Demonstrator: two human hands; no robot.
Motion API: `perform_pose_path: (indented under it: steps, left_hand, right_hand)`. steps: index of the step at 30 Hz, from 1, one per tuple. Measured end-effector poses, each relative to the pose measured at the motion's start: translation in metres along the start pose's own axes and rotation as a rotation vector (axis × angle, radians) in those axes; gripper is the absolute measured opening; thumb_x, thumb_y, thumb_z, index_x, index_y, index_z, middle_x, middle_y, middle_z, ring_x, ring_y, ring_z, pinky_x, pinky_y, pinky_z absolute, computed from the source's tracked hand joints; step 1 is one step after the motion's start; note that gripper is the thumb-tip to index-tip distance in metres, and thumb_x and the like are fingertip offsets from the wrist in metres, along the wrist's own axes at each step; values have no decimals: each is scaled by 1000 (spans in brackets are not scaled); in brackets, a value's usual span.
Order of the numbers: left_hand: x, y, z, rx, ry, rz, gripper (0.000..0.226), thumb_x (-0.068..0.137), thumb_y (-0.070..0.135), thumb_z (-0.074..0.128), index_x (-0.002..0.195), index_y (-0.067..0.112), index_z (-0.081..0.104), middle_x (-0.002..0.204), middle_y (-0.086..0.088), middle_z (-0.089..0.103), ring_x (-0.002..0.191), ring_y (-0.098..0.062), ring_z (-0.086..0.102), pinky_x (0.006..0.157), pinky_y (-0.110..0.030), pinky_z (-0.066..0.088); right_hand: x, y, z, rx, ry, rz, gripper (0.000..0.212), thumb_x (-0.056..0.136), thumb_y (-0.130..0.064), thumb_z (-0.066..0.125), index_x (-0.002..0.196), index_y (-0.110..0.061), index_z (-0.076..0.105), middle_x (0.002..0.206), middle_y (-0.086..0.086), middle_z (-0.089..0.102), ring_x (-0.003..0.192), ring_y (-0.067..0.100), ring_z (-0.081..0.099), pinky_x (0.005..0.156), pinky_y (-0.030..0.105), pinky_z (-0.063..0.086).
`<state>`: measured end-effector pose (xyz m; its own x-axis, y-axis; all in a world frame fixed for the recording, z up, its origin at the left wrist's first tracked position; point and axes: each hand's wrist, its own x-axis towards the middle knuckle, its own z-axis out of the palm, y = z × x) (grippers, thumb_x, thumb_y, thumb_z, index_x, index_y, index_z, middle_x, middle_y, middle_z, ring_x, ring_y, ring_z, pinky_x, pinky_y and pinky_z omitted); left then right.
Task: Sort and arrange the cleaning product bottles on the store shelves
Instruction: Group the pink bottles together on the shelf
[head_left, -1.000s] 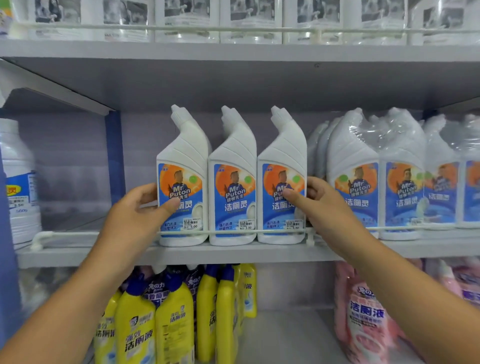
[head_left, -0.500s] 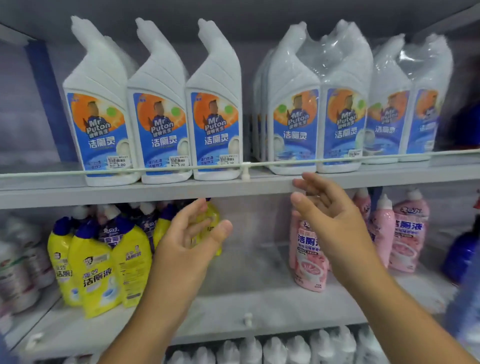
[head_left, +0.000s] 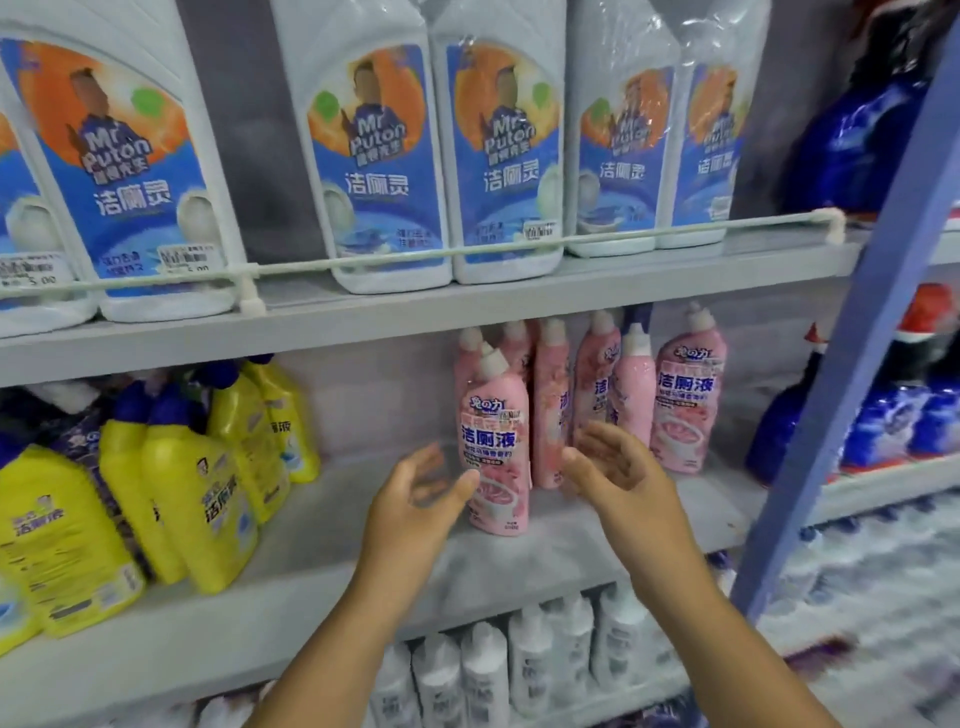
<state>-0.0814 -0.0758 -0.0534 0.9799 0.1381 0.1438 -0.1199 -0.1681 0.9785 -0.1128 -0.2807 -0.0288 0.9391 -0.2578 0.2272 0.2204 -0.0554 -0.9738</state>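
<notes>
Your left hand (head_left: 415, 499) and right hand (head_left: 621, 475) are hovering apart, fingers relaxed and holding nothing, either side of the front pink bottle (head_left: 496, 447) standing near the middle shelf's (head_left: 322, 587) front edge; bare shelf is lying between it and the yellow bottles (head_left: 197, 488) at the left; pink bottles behind are overlapping, count unclear

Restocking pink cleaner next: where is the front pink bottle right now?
The front pink bottle stands mid-shelf in the head view, between the left hand and right hand, ahead of the other pink bottles.
</notes>
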Motion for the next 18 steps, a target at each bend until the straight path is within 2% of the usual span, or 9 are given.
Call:
perform_pose_path:
  steps: [2, 4, 6, 7, 9, 12, 14, 18]
  left_hand:
    - [16, -11, 13, 18, -21, 10, 42, 83, 28, 83, 114, 42, 59, 118, 22, 65, 107, 2, 65, 76, -9, 48]
    - [33, -21, 23, 45, -33, 36, 45, 82, 23, 84, 110, 46, 57, 114, 26, 64, 102, 10, 64, 72, -3, 47]
    - [50, -26, 27, 64, -41, 46, 53, 78, 24, 88, 116, 44, 55, 116, 24, 63, 96, 20, 61, 71, 0, 45]
    - [59, -29, 29, 57, -47, 52, 58, 76, 25, 89, 120, 42, 55, 119, 22, 64, 97, 19, 61, 73, -1, 46]
    - [75, -32, 33, 63, -90, 51, 60, 74, 27, 91, 119, 46, 55, 119, 20, 66, 102, 10, 64, 77, -10, 50]
    - [88, -36, 39, 36, -159, 20, 56, 76, 23, 90, 112, 47, 55, 103, 23, 73, 94, 3, 70, 76, -19, 54]
    - [90, -39, 42, 35, -186, 15, 49, 76, 26, 89, 109, 42, 57, 96, 26, 74, 89, 4, 72, 75, -21, 55]
    - [86, -38, 41, 41, -184, -19, 43, 76, 28, 89, 105, 38, 59, 92, 27, 74, 82, 8, 70, 75, -24, 55]
  right_hand:
    - [10, 12, -10, -38, 76, 16, 35, 90, -30, 76, 122, -33, 61, 122, -14, 67, 100, -5, 66, 80, 18, 54]
    - [22, 20, -19, -82, 146, 18, 33, 90, -32, 75, 119, -36, 60, 122, -14, 66, 106, 1, 66, 76, 16, 52]
    - [34, 26, -26, -153, 192, 13, 37, 91, -33, 74, 125, -32, 59, 122, -14, 65, 103, -4, 64, 69, 9, 50]
    - [41, 29, -28, -198, 217, 6, 39, 91, -34, 75, 126, -30, 58, 122, -13, 63, 100, -5, 63, 68, 8, 49]
    - [56, 39, -32, -315, 274, -12, 44, 87, -38, 77, 124, -29, 54, 124, -9, 58, 102, 4, 64, 79, 17, 52]
    - [76, 56, -33, -410, 339, -9, 52, 79, -39, 81, 119, -30, 50, 122, -6, 52, 108, 15, 59, 92, 35, 51]
    - [84, 64, -32, -386, 337, 3, 55, 78, -38, 83, 121, -28, 51, 120, -6, 55, 107, 13, 60, 91, 36, 53]
    - [92, 73, -27, -377, 275, 12, 52, 81, -27, 84, 118, -28, 48, 104, -21, 58, 92, -6, 59, 73, 21, 47]
